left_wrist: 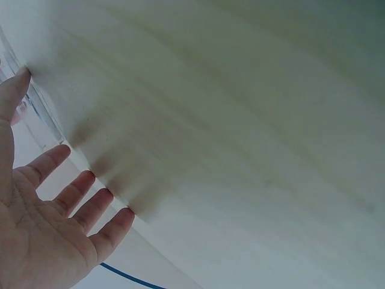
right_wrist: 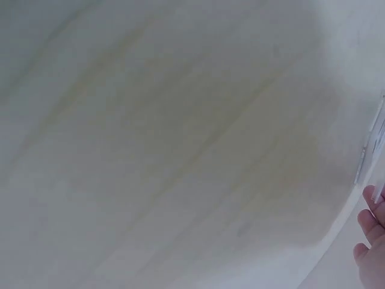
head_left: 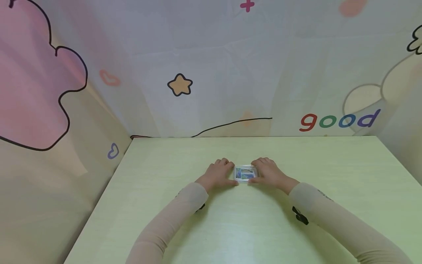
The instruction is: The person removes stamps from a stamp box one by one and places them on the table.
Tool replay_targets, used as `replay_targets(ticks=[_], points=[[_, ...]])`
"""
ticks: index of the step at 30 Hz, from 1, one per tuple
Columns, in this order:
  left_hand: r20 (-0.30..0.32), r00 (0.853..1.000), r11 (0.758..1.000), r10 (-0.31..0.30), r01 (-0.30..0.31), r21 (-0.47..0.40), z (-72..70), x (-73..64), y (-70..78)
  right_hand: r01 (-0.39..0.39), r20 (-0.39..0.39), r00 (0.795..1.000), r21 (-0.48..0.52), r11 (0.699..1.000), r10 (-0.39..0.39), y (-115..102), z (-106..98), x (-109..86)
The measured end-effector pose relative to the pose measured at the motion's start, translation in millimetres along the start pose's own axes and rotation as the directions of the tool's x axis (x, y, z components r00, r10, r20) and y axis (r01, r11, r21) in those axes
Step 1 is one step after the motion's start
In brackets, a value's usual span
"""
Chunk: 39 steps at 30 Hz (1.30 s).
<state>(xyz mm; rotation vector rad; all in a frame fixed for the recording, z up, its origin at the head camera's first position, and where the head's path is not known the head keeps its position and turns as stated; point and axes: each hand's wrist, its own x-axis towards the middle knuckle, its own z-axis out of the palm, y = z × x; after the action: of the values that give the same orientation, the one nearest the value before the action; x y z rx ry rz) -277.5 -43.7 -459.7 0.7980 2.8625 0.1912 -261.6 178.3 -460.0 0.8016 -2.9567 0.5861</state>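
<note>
A small flat clear plastic case (head_left: 245, 173) lies on the table, with blue and green picture pieces showing inside. My right hand (head_left: 268, 173) holds its right end, thumb over the near edge and fingers at the far edge. At its left end is my left hand (head_left: 218, 173), thumb by the near corner and fingers spread towards the far corner. In the left wrist view, the fingers of the left hand (left_wrist: 57, 223) are nearly straight, their tips at the tabletop. The right wrist view catches only part of the right hand (right_wrist: 374, 232) beside the clear case (right_wrist: 374, 141).
The pale wood-grain table (head_left: 211, 234) stretches out around both hands. A printed cloth backdrop (head_left: 224, 73) with a star and the word "good" rises behind its far edge. More cloth hangs along the left and right sides.
</note>
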Motion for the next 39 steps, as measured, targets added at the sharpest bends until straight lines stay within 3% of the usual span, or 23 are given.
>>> replay_targets(ticks=[25, 39], points=[[0.008, 1.000, 0.999, -0.012, 0.013, -0.029, -1.4, -1.6, 2.8, 0.002, -0.012, 1.000, 0.008, 1.000, -0.002, -1, -17, -9.9], [0.017, 1.000, 0.999, -0.014, 0.015, -0.039, -7.6, -6.8, 8.1, -0.040, -0.007, 0.999, -0.010, 0.999, 0.040, 6, -28, -17.0]])
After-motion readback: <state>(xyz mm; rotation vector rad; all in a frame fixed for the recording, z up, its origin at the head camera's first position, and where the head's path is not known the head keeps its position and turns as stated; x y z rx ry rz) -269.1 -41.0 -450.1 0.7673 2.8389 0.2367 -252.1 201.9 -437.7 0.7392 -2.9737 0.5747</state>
